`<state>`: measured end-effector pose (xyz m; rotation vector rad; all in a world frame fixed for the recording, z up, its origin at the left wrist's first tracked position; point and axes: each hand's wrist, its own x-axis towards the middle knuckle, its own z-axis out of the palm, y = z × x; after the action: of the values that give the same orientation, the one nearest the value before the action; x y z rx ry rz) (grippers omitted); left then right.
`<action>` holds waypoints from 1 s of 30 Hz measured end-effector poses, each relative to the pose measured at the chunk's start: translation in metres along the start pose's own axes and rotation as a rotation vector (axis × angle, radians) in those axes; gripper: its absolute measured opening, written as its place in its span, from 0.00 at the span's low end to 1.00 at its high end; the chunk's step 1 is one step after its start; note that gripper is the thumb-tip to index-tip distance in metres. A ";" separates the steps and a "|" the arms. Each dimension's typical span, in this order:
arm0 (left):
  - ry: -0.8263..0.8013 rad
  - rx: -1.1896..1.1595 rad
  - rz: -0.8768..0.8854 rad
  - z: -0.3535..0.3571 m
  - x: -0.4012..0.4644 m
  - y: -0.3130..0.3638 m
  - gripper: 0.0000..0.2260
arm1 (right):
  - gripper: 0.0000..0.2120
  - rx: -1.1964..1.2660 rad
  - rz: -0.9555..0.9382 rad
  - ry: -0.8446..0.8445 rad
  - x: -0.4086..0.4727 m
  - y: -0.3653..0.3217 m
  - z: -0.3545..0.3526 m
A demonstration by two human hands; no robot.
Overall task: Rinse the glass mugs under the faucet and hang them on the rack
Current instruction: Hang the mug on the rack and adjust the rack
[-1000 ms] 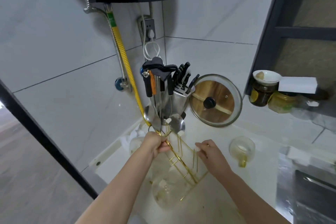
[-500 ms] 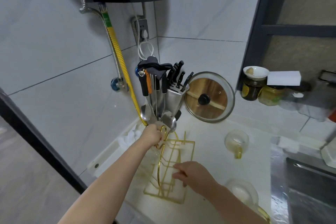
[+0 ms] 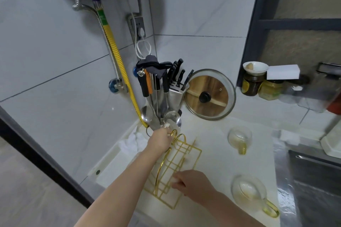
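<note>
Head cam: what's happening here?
A person is setting up the gold wire rack on the counter. The left hand grips its far end, the right hand touches its near edge. Two glass mugs sit on the counter to the right, none hung yet. The sink is at far right.

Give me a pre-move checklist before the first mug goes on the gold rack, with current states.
1. Gold rack set flat on the counter: cannot tell; both hands are on it.
2. Left hand free for a mug: not ok, it grips the rack's top loop.
3. Right hand free: not ok, it touches the rack's lower wires.
4. Mugs within sight: ok, the far mug and the near mug sit on the counter, right of the rack.
5. Mugs rinsed: cannot tell.
6. Sink reachable: ok, it borders the counter at right; the faucet is not in view.
</note>
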<state>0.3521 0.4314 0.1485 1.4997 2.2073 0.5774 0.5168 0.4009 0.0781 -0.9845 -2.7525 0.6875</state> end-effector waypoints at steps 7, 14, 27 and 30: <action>-0.032 -0.046 -0.017 0.004 -0.006 -0.003 0.14 | 0.17 0.001 0.001 -0.043 -0.004 -0.001 0.005; -0.085 -0.082 0.007 0.006 -0.008 0.000 0.13 | 0.18 -0.003 0.002 -0.105 -0.009 0.003 -0.004; 0.245 0.284 0.180 0.029 -0.036 0.026 0.18 | 0.20 0.038 0.031 -0.067 -0.041 0.039 -0.021; 0.294 0.142 0.357 0.048 -0.053 0.048 0.21 | 0.18 0.076 0.055 0.007 -0.062 0.070 -0.033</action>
<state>0.4327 0.4030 0.1401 2.0184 2.2422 0.8112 0.6142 0.4217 0.0760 -1.0482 -2.6811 0.7888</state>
